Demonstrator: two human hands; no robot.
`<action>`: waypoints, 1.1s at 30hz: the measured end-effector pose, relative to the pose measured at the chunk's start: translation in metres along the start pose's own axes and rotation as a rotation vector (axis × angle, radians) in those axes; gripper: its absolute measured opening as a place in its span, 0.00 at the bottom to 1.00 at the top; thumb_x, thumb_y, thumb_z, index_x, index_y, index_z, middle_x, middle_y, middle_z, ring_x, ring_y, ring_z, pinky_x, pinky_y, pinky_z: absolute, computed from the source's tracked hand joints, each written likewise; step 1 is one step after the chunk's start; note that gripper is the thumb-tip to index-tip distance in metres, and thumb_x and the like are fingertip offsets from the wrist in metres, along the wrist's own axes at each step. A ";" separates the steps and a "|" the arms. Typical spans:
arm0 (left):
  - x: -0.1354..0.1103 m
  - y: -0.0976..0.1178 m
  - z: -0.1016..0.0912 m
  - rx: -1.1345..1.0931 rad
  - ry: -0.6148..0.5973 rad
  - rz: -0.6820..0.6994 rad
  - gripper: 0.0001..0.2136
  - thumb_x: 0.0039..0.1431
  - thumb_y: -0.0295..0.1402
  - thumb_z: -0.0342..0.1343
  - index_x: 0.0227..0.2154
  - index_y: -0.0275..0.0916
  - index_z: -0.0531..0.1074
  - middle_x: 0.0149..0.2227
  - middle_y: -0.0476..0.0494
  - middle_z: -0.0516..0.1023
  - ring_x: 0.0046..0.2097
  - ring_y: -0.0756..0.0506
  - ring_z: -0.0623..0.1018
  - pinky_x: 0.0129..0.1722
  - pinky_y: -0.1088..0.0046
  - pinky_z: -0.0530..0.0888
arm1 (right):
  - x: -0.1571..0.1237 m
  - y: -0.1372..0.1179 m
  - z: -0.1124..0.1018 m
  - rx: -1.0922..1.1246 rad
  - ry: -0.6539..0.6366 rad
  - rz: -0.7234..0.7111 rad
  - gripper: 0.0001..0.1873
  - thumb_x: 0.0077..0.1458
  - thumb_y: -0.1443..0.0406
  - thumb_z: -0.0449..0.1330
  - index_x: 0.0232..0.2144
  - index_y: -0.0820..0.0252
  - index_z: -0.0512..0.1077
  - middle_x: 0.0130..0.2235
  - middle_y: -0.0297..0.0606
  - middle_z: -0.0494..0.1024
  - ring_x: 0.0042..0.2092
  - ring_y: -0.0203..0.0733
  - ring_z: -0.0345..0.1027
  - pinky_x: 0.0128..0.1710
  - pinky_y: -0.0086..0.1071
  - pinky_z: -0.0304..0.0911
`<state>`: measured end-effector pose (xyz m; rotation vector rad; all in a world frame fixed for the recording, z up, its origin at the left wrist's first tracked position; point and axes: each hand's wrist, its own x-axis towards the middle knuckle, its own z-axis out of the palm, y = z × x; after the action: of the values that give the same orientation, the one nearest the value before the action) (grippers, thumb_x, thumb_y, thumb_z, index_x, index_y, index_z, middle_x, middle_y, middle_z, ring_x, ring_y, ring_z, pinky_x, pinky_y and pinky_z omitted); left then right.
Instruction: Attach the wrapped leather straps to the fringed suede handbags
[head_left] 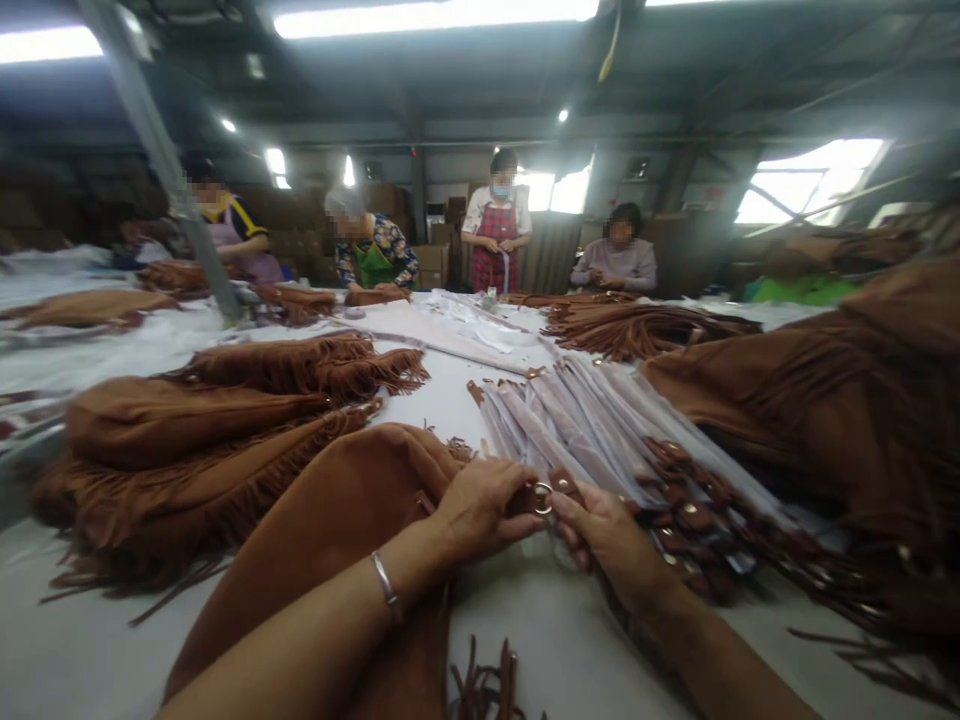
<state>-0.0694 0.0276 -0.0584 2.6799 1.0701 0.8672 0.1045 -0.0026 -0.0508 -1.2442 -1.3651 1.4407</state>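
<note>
Left hand [480,510] and right hand [611,545] on either side of a small metal ring [542,497] set in a brown suede strap end [562,487], just above the white tabletop [540,640]. Left fingers [510,520] pressed together, pinching the suede just left of the ring. Right fingers [574,525] curled inward, tips against the strap just right of the ring, partly hidden behind it. Probably a two-sided hold for steadiness on so small a part.

Beyond and right of the ring, a fan of straps in clear plastic sleeves [592,430], with brown studded tabs [679,490] all turned toward the hands, seemingly for easy reach. Left of the ring, a fringed tan suede bag [315,540] lying flat under the left forearm, with a silver bangle [385,585] around that wrist. Below the ring, loose suede fringe strips [487,680].

Farther left of the ring, a heap of fringed bags [195,470], fringes outward, perhaps against tangling. Farther right, another heap of fringed bags [810,400]. Far beyond the ring, a standing person in a plaid apron [496,255] and a seated person in a pale sweater [611,268].
</note>
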 end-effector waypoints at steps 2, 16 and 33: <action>0.000 0.003 -0.001 -0.056 0.033 0.017 0.14 0.54 0.42 0.56 0.38 0.39 0.67 0.32 0.46 0.72 0.36 0.46 0.71 0.37 0.70 0.66 | -0.001 -0.003 -0.007 0.071 -0.075 -0.001 0.19 0.50 0.51 0.57 0.29 0.62 0.62 0.18 0.23 0.58 0.15 0.24 0.45 0.13 0.19 0.44; -0.011 0.008 -0.002 -0.100 0.181 0.143 0.13 0.57 0.39 0.54 0.42 0.37 0.67 0.39 0.41 0.74 0.40 0.46 0.73 0.42 0.68 0.70 | -0.006 -0.010 -0.023 0.136 -0.251 0.037 0.18 0.57 0.52 0.52 0.28 0.63 0.65 0.15 0.26 0.62 0.14 0.25 0.49 0.14 0.21 0.43; -0.007 0.007 -0.008 -0.007 0.038 0.229 0.16 0.61 0.40 0.46 0.42 0.32 0.67 0.33 0.40 0.71 0.34 0.46 0.70 0.34 0.70 0.71 | -0.002 -0.005 -0.028 0.094 -0.316 0.121 0.20 0.59 0.52 0.48 0.28 0.64 0.65 0.15 0.27 0.62 0.14 0.26 0.51 0.13 0.21 0.45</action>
<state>-0.0739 0.0166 -0.0528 2.8299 0.7747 0.9590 0.1321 0.0020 -0.0443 -1.0871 -1.4256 1.8254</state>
